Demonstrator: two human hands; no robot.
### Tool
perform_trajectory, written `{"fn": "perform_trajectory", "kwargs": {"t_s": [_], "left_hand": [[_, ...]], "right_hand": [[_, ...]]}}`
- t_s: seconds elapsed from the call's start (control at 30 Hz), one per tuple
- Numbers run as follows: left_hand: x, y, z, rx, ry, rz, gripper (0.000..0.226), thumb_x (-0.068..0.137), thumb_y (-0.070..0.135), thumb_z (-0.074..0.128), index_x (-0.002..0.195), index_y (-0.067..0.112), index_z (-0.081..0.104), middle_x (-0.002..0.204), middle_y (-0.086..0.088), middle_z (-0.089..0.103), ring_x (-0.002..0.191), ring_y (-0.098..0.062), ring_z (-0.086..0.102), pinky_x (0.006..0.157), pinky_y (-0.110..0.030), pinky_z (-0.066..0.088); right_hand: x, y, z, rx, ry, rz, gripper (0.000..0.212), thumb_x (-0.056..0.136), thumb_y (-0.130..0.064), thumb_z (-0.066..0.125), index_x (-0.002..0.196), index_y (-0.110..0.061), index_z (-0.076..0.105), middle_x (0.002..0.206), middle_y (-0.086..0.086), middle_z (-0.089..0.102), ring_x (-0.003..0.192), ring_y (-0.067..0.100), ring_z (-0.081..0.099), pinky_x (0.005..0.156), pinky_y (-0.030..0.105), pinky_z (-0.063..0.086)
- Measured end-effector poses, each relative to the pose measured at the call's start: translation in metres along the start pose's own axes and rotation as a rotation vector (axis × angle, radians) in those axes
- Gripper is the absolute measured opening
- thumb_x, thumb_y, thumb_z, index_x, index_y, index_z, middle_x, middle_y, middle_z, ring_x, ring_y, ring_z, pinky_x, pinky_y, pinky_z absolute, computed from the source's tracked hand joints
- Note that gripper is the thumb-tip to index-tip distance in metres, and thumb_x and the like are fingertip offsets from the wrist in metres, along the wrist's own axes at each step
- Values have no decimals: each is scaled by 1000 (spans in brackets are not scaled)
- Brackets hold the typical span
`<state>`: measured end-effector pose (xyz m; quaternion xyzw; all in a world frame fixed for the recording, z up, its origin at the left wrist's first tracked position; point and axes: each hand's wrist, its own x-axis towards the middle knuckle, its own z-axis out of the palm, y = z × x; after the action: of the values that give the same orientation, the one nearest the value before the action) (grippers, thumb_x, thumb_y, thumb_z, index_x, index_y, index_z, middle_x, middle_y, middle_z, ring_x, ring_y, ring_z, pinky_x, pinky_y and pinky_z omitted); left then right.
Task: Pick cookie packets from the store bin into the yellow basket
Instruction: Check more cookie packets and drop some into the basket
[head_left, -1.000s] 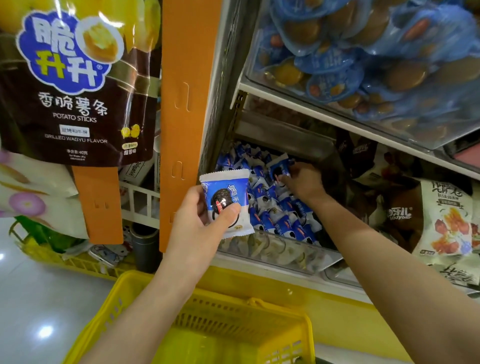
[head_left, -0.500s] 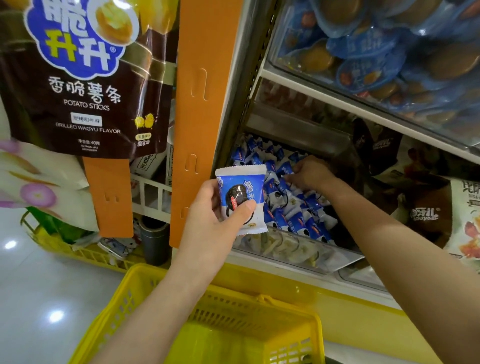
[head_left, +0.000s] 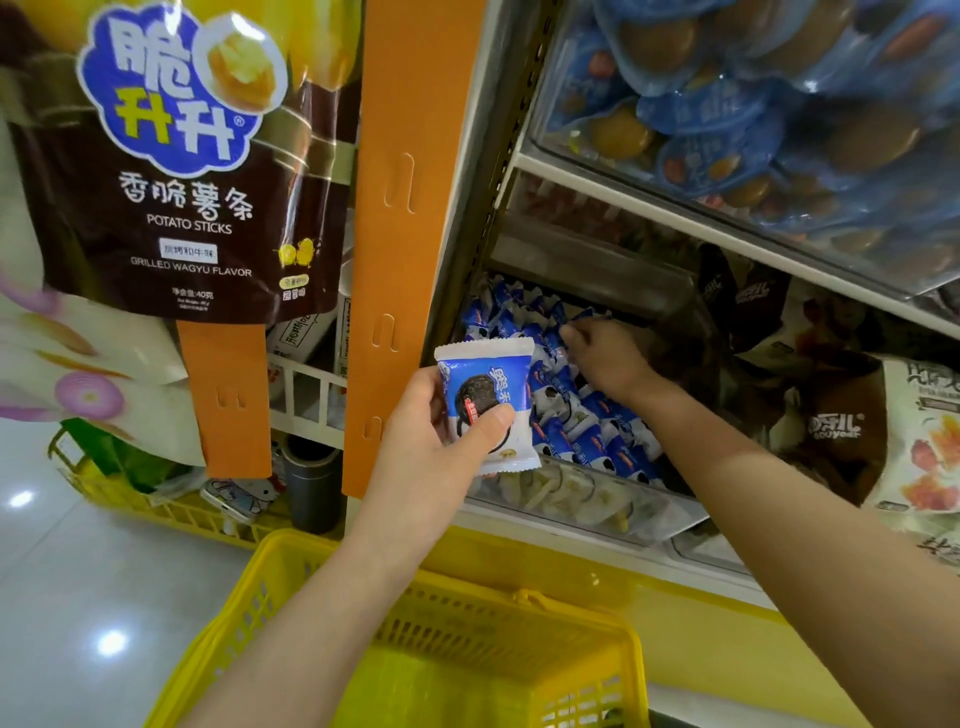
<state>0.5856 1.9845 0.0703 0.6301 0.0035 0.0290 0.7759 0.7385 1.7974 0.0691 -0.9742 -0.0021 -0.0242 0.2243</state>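
Cookie packet (head_left: 483, 382) is upright in left hand (head_left: 431, 452), thumb on its front, fingers behind, just outside the store bin (head_left: 571, 501) and above the yellow basket (head_left: 493, 639). Right hand (head_left: 610, 361) is inside the bin, fingers curled onto the packet pile (head_left: 597, 441); can't tell if they grip one.

Bright, even store light; ceiling-lamp glare spots the glossy floor (head_left: 62, 571), and wide-angle edges bend.

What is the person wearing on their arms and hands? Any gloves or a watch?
Nothing that shows. The left hand and right hand have no gloves or rings. The left arm and right arm are bare, with no sleeve, watch or bracelet in view.
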Motion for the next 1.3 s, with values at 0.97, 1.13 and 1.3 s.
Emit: {"fn": "perform_trajectory", "kwargs": {"t_s": [0.97, 1.13, 1.3], "left_hand": [[-56, -30, 11, 211, -26, -125, 15, 93, 21, 53, 86, 13, 64, 84, -6, 68, 71, -7, 66, 52, -15, 47], [-58, -30, 14, 113, -42, -224, 20, 93, 21, 52, 96, 8, 66, 97, -11, 69, 90, -21, 66, 73, -33, 53], [-59, -33, 18, 143, -58, -279, 37, 82, 40, 63, 111, 16, 61, 104, -7, 69, 99, -21, 65, 90, -41, 50]], "right_hand": [[-200, -26, 15, 446, 113, -307, 6, 83, -24, 67, 78, -23, 64, 75, -11, 61, 69, 3, 56, 67, 22, 48], [-205, -22, 14, 211, 248, -496, 7, 87, -27, 62, 84, -20, 62, 81, -10, 55, 73, 5, 50, 65, 23, 44], [-204, -24, 18, 486, 249, -294, 14, 91, -24, 57, 80, -29, 52, 73, -11, 57, 64, 7, 54, 57, 22, 47]]}}
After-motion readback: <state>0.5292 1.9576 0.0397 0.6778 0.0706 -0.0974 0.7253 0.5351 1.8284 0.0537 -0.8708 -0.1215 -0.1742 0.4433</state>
